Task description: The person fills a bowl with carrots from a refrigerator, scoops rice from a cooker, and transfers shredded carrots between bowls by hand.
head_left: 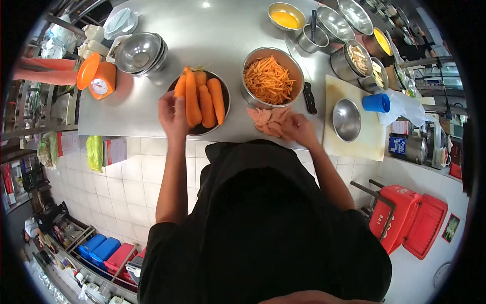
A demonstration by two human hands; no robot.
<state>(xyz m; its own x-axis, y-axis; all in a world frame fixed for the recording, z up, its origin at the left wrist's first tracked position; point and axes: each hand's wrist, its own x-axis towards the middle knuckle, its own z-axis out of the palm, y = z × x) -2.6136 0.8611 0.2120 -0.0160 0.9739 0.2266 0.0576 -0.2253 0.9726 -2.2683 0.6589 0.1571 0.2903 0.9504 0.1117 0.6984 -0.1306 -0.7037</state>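
A dark round bowl (226, 107) near the table's front edge holds several whole orange carrots (192, 104). My left hand (173, 115) is closed at the bowl's left rim, its fingertips close to the leftmost carrot; part of the rim is hidden behind it. A crumpled pink cloth (268, 120) lies on the table in front of a steel pot (298, 76) full of carrot strips (268, 78). My right hand (299, 128) pinches the right side of this cloth. Just right of the pot rests a black-handled knife (310, 99).
An orange kitchen scale (101, 81) and stacked steel bowls (139, 53) stand on the left. A cutting board (372, 129) carries a steel bowl (347, 120) and a blue cup (375, 103). Several metal containers of food line the back right. A red cooler (392, 215) sits on the floor.
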